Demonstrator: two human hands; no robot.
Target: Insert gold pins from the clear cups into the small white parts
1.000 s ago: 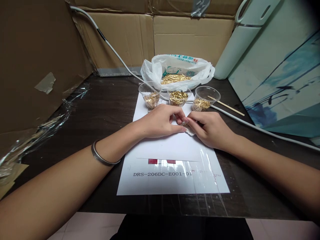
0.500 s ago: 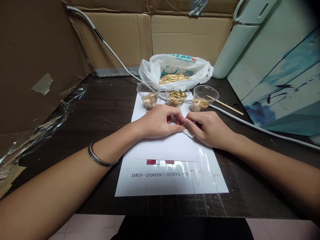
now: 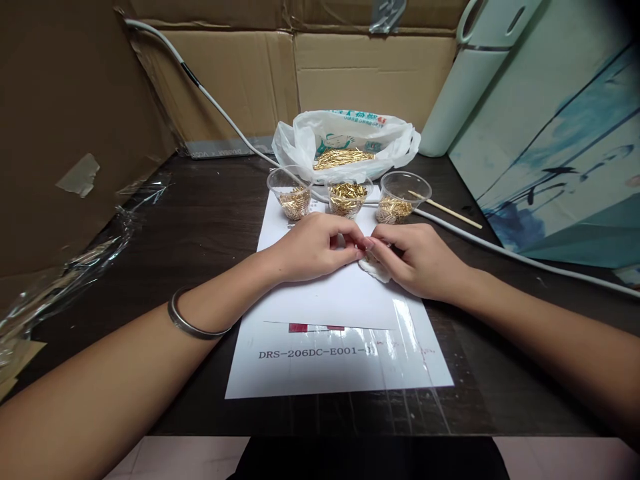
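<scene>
Above the white paper (image 3: 320, 300), my left hand (image 3: 320, 247) and my right hand (image 3: 420, 257) meet fingertip to fingertip. Thumb and forefinger of each are pinched together; whatever lies between them is too small or hidden to name. A crumpled white piece, like tissue or putty (image 3: 374, 270), shows under my right fingers. Just beyond the hands stand three clear plastic cups holding small gold-coloured metal pins: a left cup (image 3: 290, 189), a middle cup (image 3: 349, 193) and a right cup (image 3: 404, 193).
Behind the cups sits an open white plastic bag (image 3: 295, 147) with longer gold pins inside. A wooden stick (image 3: 455, 212) leans from the right cup. A white cable (image 3: 480, 243) crosses the dark table (image 3: 200, 220). Cardboard (image 3: 370, 73) and a pale cylinder (image 3: 465, 87) stand behind.
The whole view has shifted slightly left. Both hands keep their pinch together, and a little more of the white crumpled piece shows beneath them.
</scene>
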